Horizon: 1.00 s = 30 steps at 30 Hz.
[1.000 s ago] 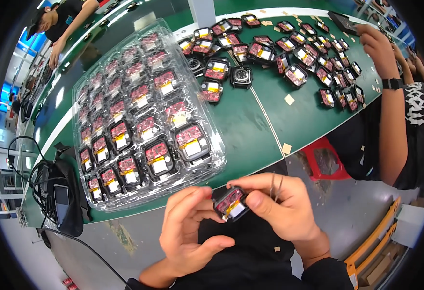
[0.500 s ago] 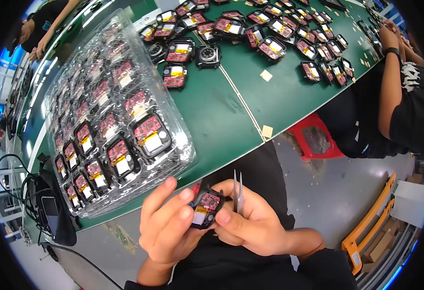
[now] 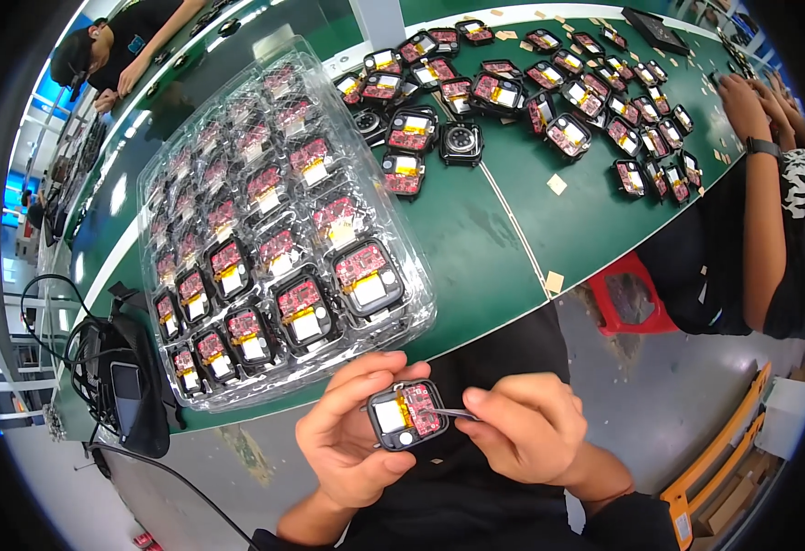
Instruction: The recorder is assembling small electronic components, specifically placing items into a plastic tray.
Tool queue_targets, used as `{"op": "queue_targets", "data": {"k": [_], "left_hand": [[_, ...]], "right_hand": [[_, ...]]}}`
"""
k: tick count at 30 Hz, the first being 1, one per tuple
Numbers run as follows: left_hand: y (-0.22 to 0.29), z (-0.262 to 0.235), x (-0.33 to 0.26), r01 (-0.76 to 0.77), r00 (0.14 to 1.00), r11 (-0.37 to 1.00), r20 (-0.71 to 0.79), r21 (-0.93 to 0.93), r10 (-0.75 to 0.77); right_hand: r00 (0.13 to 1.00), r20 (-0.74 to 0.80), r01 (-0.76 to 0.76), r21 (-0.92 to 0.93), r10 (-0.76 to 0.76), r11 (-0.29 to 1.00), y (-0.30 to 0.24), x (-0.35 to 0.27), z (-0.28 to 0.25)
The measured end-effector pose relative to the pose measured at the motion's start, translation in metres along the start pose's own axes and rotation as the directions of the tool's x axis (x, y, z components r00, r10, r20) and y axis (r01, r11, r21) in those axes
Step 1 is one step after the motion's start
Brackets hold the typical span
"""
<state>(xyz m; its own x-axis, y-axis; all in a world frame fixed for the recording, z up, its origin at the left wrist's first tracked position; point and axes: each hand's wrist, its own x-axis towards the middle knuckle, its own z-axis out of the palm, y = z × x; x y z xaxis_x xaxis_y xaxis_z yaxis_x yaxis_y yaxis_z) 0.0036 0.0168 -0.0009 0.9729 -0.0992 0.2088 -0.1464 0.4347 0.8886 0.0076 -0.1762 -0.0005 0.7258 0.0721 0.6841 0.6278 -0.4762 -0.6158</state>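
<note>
My left hand holds an opened smartwatch case by its edges, inside facing up. A red circuit board, a silver-white battery and a yellow flex strip show in it. My right hand is closed on a pair of metal tweezers, whose tips reach over the red board; whether they touch it I cannot tell. Just beyond my hands, a clear plastic tray on the green table holds rows of similar opened watch cases.
Many more watch cases lie across the green table, one with its round back up. Small tan squares are scattered about. A black bag with cables sits at left. Co-workers are at right and far left; a red stool stands below.
My left hand has turned the watch case flatter. The tweezers, upright in my right hand before, now point left over its board. The view has shifted, moving the table scene rightward and down.
</note>
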Motion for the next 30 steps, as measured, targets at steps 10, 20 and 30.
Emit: {"op": "queue_targets", "data": {"k": [10, 20, 30], "left_hand": [[0.003, 0.002, -0.002, 0.088, 0.995, 0.996, 0.045, -0.022, -0.087], [0.005, 0.002, -0.002, 0.088, 0.994, 0.996, 0.073, -0.030, -0.085], [0.003, -0.001, -0.005, 0.165, 0.985, 0.986, 0.041, 0.003, -0.165]], "right_hand": [[0.978, 0.104, 0.196, -0.190, -0.179, 0.962, 0.006, 0.004, -0.010], [0.984, 0.151, -0.115, 0.136, 0.094, 0.984, 0.003, 0.012, -0.013], [0.987, 0.145, 0.089, -0.150, -0.067, 0.985, 0.009, 0.000, -0.003]]}}
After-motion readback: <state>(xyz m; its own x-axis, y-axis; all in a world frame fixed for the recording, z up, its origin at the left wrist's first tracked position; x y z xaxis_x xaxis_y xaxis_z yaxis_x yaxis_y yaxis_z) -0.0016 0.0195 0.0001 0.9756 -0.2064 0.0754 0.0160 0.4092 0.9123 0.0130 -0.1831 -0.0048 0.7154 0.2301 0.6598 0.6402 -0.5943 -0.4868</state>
